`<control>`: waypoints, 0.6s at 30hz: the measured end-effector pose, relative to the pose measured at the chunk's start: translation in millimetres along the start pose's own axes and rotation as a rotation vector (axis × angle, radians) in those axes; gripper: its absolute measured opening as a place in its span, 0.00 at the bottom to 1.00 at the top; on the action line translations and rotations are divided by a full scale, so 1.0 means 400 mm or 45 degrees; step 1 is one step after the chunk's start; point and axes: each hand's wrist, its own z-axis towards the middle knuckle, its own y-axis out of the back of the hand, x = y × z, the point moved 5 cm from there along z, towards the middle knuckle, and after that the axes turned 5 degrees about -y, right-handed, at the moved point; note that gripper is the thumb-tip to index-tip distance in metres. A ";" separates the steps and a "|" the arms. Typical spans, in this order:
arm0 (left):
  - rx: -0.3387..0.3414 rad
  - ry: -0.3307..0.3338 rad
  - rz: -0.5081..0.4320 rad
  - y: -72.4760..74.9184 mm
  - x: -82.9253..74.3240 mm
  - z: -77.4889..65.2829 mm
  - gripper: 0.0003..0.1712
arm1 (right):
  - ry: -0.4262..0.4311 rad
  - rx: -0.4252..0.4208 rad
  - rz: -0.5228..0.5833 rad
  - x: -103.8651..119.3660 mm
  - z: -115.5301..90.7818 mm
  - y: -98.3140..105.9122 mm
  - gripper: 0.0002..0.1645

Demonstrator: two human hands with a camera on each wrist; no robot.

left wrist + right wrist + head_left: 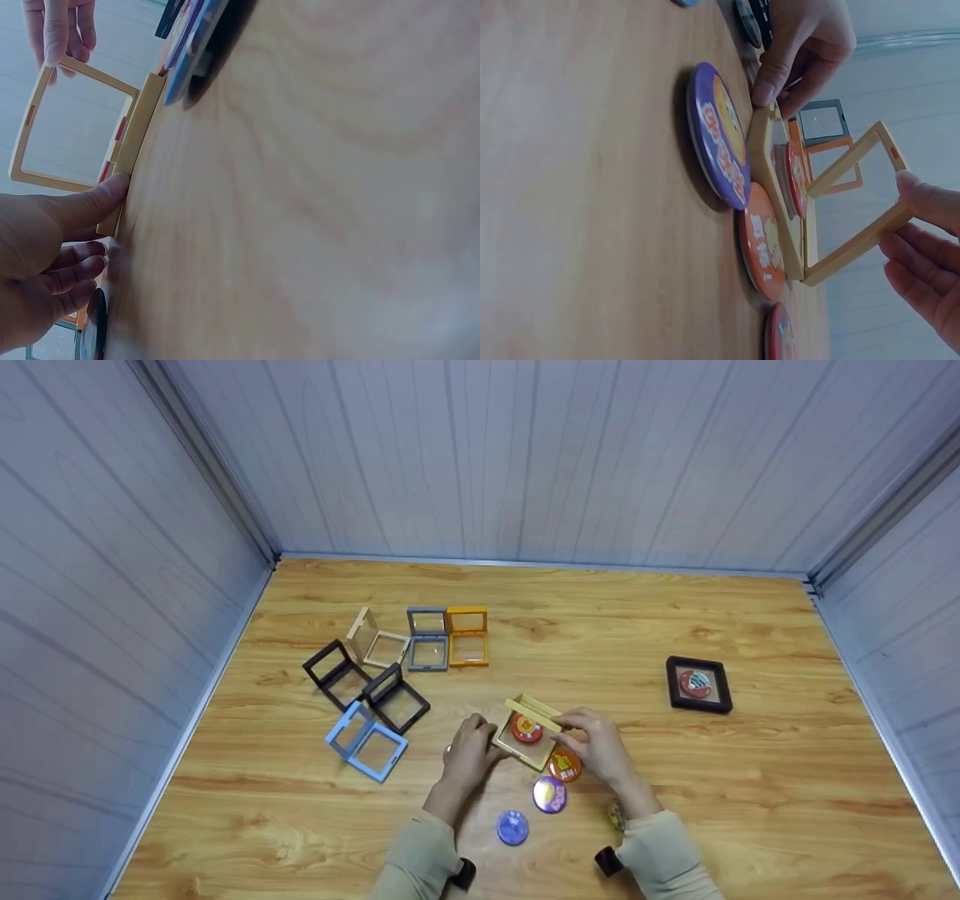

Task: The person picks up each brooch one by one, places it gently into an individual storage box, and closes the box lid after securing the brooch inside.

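The left hand (469,751) grips the yellow frame (517,756), red badge (527,728) inside; the right hand (598,744) pinches its raised lid (532,715). One black frame (701,706) is filled; six open frames (469,663) remain unfilled.

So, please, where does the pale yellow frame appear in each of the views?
Head: pale yellow frame, just right of centre, below the middle.
Left wrist: pale yellow frame, upper left.
Right wrist: pale yellow frame, right of centre.
Shared landmark: the right hand, holding it.

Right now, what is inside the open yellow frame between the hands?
A round red badge lies inside the yellow frame, printed face up; its underside is covered, so unseen.
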 end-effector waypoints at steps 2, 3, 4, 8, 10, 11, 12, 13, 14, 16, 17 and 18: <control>-0.005 -0.005 -0.001 0.000 0.000 -0.001 0.23 | 0.007 0.007 -0.011 0.003 -0.006 -0.006 0.12; -0.009 -0.008 -0.002 0.000 -0.001 -0.001 0.23 | 0.009 0.012 -0.013 0.004 -0.009 -0.008 0.12; -0.012 -0.013 -0.003 0.000 -0.001 -0.001 0.23 | 0.008 0.020 -0.012 0.006 -0.011 -0.011 0.12; -0.034 -0.054 -0.013 0.002 -0.006 -0.001 0.22 | -0.013 0.064 -0.006 0.009 -0.020 -0.022 0.13; -0.048 -0.076 -0.013 0.003 -0.008 -0.001 0.22 | -0.017 0.083 -0.027 0.007 -0.024 -0.029 0.13; -0.055 -0.087 -0.014 0.004 -0.009 -0.002 0.21 | -0.013 0.091 -0.037 0.006 -0.027 -0.032 0.13; -0.063 -0.094 -0.013 0.004 -0.009 -0.002 0.21 | -0.004 0.098 -0.051 0.006 -0.029 -0.036 0.12; -0.068 -0.102 -0.012 0.005 -0.009 -0.003 0.21 | 0.012 0.103 -0.065 0.005 -0.031 -0.040 0.12; -0.072 -0.109 -0.008 0.005 -0.009 -0.003 0.21 | 0.026 0.107 -0.081 0.005 -0.033 -0.043 0.12; -0.077 -0.118 -0.002 0.005 -0.009 -0.003 0.20 | 0.063 0.111 -0.108 0.005 -0.036 -0.050 0.12; -0.075 -0.117 -0.002 0.004 -0.009 -0.003 0.20 | 0.080 0.113 -0.114 0.006 -0.038 -0.053 0.12; -0.072 -0.115 -0.001 0.004 -0.009 -0.004 0.20 | 0.097 0.114 -0.119 0.005 -0.039 -0.056 0.12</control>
